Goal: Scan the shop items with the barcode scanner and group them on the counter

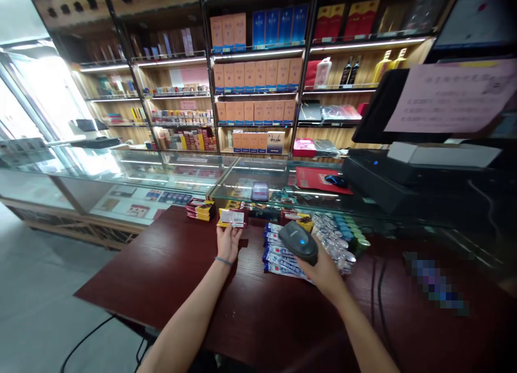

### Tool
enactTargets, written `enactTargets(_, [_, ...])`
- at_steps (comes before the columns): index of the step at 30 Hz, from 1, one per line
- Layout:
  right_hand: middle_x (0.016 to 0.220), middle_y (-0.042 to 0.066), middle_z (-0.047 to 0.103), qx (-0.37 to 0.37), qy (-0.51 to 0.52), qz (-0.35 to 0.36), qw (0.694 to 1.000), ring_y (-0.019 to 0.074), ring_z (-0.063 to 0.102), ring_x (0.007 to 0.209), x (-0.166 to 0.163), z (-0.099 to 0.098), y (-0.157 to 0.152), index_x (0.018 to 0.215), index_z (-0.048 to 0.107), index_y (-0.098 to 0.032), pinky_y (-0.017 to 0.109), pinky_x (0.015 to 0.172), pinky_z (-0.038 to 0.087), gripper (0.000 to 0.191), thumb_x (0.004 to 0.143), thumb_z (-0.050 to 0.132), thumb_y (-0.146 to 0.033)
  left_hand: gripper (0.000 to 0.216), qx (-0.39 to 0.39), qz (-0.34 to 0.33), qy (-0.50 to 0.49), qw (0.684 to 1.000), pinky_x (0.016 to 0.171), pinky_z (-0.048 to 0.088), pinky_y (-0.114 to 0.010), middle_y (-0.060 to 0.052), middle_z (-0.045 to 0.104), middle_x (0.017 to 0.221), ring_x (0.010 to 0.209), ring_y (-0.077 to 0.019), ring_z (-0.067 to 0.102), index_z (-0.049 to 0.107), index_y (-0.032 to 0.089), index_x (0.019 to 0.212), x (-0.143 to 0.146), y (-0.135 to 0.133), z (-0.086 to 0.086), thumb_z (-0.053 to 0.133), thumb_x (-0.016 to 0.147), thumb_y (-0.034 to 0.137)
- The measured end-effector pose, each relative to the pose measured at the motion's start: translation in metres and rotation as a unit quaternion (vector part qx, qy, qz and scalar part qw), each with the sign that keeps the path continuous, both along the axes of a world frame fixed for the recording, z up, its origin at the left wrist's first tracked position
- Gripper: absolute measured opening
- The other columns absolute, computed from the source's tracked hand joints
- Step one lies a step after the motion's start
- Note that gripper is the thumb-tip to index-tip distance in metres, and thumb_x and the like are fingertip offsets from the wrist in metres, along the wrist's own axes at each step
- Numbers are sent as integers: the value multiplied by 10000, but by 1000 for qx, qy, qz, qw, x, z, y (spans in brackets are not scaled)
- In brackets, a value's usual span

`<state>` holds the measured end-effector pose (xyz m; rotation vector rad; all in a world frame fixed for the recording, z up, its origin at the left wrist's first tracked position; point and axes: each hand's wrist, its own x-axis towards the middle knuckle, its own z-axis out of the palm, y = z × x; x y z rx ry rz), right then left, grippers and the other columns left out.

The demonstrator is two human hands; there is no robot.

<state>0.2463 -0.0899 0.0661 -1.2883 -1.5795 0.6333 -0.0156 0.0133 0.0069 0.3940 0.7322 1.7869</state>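
My left hand [227, 243] grips a small yellow and red packet with a white label [231, 217], held just above the dark red desk [161, 276]. My right hand [321, 268] is wrapped round a dark grey handheld barcode scanner [299, 241] with a blue light on it. The scanner's head is turned toward the packet. Under the right hand lies a row of blue and white wrapped bars [278, 252]. A thin band sits on my left wrist.
A stack of red and yellow packets [201, 209] lies at the desk's back edge. Small bottles with green and blue caps [341, 238] stand to the right. Beyond are a glass counter [181, 171], a black register with monitor [404, 174], and shelves of boxes. Cables run across the desk's right.
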Motion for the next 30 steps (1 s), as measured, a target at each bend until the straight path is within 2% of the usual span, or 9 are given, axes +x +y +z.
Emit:
enactTargets(2, [1061,59,747,-23,-53,28,998,279,715,997,-13,-3,-3,1296,520,-239,372,845,541,564,750,642,-316,241,1,5,-14,1000,904,576,-396,-43,703,1109,932,-156,726,491,255,1052,-1,1,-1,625,893,134])
enactTargets(7, [1034,58,760,-58,-128,103,985,273,733,940,-26,-11,-6,1375,467,-232,372,857,542,644,749,617,-243,268,2,6,-13,1000,949,561,-401,-25,700,1145,957,-140,721,482,277,1073,-1,2,0,645,893,163])
enactTargets(12, [1110,85,757,-62,-131,110,983,314,713,1046,-20,-19,-1,1346,549,-233,392,886,543,613,741,643,-254,193,20,-2,15,1000,993,547,-435,-36,688,1179,1033,-151,707,485,295,1095,-3,1,-2,581,943,228])
enactTargets(15, [1145,91,751,-70,-121,116,983,322,704,1075,-17,-21,2,1373,537,-229,410,913,538,637,748,654,-261,172,23,-8,47,999,1006,543,-443,-41,678,1212,1075,-160,695,495,307,1111,-4,2,-4,564,958,268])
enactTargets(19, [1183,95,736,-68,-113,108,985,317,697,1091,-17,-21,1,1410,481,-221,428,939,524,681,749,641,-259,254,4,4,37,999,987,548,-427,-42,689,1189,1017,-153,712,485,300,1129,-4,4,-3,630,923,269])
enactTargets(23, [1150,111,739,-80,-113,93,986,319,693,1083,-17,-22,1,1368,489,-198,437,939,517,646,747,637,-294,304,6,8,16,1000,937,559,-399,-41,705,1123,961,-150,720,498,274,1105,-4,4,-4,692,871,281])
enactTargets(26, [1109,112,744,-78,-100,82,989,318,694,1075,-18,-23,2,1326,502,-192,442,941,511,599,755,618,-332,346,-6,48,58,997,832,572,-343,-31,708,1032,869,-143,718,526,245,1074,-7,6,-5,735,815,340])
enactTargets(30, [1065,97,752,-51,-70,48,995,310,695,1069,-19,-22,2,1275,539,-209,427,928,510,540,763,597,-371,395,-7,196,158,968,773,557,-303,-33,707,934,832,-160,699,589,193,1068,-25,19,6,736,778,417])
